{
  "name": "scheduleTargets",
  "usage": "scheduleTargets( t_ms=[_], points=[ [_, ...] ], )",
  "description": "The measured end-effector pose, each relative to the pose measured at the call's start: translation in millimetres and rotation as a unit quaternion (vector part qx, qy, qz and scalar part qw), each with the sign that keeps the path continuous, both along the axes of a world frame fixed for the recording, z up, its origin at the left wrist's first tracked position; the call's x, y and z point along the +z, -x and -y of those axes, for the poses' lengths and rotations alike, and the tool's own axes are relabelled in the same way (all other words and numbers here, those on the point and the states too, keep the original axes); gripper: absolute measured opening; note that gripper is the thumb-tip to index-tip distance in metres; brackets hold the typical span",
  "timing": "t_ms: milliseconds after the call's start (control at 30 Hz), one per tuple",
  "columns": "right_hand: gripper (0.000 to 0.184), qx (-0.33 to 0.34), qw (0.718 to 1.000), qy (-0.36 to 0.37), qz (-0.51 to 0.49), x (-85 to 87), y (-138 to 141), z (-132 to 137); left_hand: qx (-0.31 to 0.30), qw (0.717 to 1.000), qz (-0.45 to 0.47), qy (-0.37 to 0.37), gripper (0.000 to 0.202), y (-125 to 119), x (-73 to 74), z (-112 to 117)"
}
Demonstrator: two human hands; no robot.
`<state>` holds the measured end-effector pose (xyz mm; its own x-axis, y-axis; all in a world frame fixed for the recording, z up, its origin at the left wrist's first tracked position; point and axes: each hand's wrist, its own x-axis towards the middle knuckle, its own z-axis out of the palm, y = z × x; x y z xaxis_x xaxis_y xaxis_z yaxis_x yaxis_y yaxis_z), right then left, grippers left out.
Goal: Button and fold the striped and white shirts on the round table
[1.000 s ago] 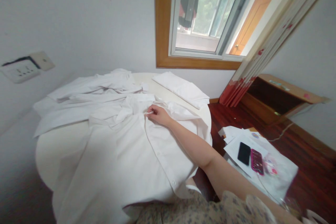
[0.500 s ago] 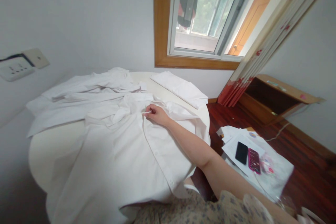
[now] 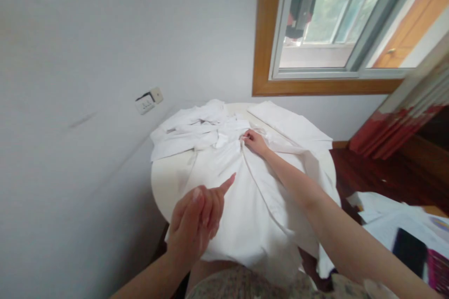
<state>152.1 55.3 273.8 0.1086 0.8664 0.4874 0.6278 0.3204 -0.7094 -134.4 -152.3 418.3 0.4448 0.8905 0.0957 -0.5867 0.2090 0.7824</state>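
Right hand (image 3: 255, 141) pinching a white shirt (image 3: 245, 205) by its front edge, left hand (image 3: 196, 217) apart above it, curled, finger (image 3: 229, 183) out, cannot tell if empty, table (image 3: 163, 182) beneath.

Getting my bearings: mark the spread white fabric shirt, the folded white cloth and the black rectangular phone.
Spread white fabric shirt (image 3: 245, 210), head view: front panel.
Folded white cloth (image 3: 291, 126), head view: top face.
Black rectangular phone (image 3: 409, 252), head view: dark upper face.

White wall (image 3: 105, 32), wood-framed window (image 3: 326, 18), dark reddish floor (image 3: 358, 173).
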Motion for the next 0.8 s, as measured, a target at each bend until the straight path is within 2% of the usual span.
scheduleTargets(
  t_ms=[133,233,300,367,467,600,800],
  points=[
    [0.019,-0.03,0.998,-0.007,0.059,-1.4,4,-7,0.015,0.999,0.037,-0.01,0.046,-10,-1.5,-11],
    [0.025,-0.037,0.989,-0.023,0.145,7.1,7,8,-0.006,0.999,0.045,0.017,0.046,-15,1.8,-11],
    [0.037,-0.006,0.972,-0.048,0.228,17.0,7,24,-0.019,0.998,0.05,0.033,0.046,-16,3.7,-11],
    [0.048,0.053,0.95,-0.062,0.301,26.4,7,42,-0.027,0.997,0.059,0.046,0.046,-18,4.7,-12],
    [0.048,0.129,0.927,-0.048,0.349,32.1,8,63,-0.036,0.995,0.075,0.061,0.046,-22,4.2,-13],
    [0.035,0.154,0.921,-0.014,0.357,22.1,9,68,-0.052,0.992,0.083,0.079,0.047,-25,2.9,-15],
    [0.024,0.106,0.94,-0.022,0.322,5.9,9,67,-0.05,0.993,0.069,0.08,0.048,-27,2.0,-15]
  ],
)
